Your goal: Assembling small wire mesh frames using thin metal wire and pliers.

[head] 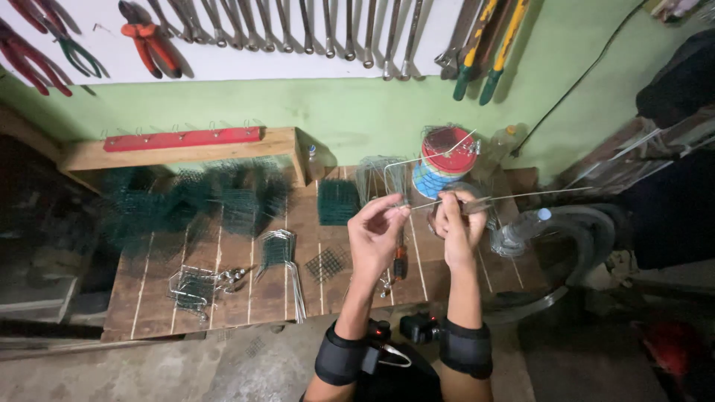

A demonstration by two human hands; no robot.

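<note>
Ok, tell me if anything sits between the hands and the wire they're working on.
Nothing visible does. The left hand and right hand both already pinch the wire, held up above the bench, clear of the tin behind.

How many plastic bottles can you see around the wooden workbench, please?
3: a small bottle by the wooden shelf, one behind the striped can, one lying at the bench's right edge. Clutter may hide more.

Brown planked surface. Dark green mesh, grid-patterned. Silver wire. Red-topped can, blue and white banded. Red strip on pale wood. Green wall. Orange-handled pliers. Black wristbands.
</note>
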